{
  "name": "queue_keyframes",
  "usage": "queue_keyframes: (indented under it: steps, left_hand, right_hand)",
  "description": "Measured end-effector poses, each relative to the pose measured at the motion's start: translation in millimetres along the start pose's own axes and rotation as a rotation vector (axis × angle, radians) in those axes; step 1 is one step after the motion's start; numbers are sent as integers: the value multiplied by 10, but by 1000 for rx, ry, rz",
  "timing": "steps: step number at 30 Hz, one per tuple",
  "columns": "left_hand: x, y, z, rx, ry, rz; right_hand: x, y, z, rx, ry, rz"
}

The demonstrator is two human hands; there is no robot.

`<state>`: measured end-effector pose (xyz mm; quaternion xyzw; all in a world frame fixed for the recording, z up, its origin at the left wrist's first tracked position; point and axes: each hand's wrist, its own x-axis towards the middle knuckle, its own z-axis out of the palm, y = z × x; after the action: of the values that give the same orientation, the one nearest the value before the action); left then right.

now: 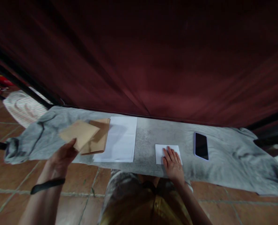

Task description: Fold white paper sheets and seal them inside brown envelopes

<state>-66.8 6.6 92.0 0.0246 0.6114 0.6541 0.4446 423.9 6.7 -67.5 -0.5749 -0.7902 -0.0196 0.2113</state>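
Between the thumb and fingers of my left hand (63, 156) is a brown paper envelope (79, 132), raised over the left part of the cloth-covered surface. Partly under it lies a stack of brown envelopes (101, 137), which overlaps the white paper sheets (122, 140). My right hand (173, 162) rests flat, fingers stretched out, on a small white folded paper (161, 153). The hand hides much of that paper's right side.
A phone (201, 146) with a light purple edge lies right of my right hand. Grey cloth (145, 134) covers the narrow surface. Behind it hangs a dark red curtain (153, 78). Striped fabric (26, 106) is at the left, above the tiled floor (82, 181).
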Motion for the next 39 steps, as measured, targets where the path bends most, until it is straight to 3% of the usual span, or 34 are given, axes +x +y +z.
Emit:
queue_keyframes:
  steps: [4, 6, 9, 12, 15, 19, 26, 34, 36, 39]
  left_hand:
    - [-408, -500, 368, -23, -128, -170]
    - [-652, -836, 620, -133, -137, -204]
    - [-942, -1276, 933, -118, -135, -241]
    - [-1091, -1592, 1079, -108, -181, -235]
    - [-1162, -1795, 1105, -91, -249, -209]
    - [-1251, -1899, 1079, -49, -321, -209]
    - [-1345, -1852, 994, -41, -328, -301]
    - [-1445, -1826, 1001, 33, -377, -366]
    - [-1474, -1841, 979, 60, -394, -361]
    - [-1530, -1887, 895, 133, -467, -363]
  right_hand:
    - [19, -1, -2, 70, -15, 35]
    - [37, 2, -23, 154, -17, 60]
    - [86, -49, -121, 377, 22, 153]
    - [183, -238, -272, 705, 24, 306]
    - [346, -534, -365, 1108, -65, 496]
    - [570, -859, -343, 1486, -185, 653]
    - [599, -931, -344, 1656, -295, 857]
    - [585, -822, -465, 1643, -481, 652]
    - [601, -816, -468, 1624, -471, 585]
    - [639, -797, -448, 1527, -354, 497]
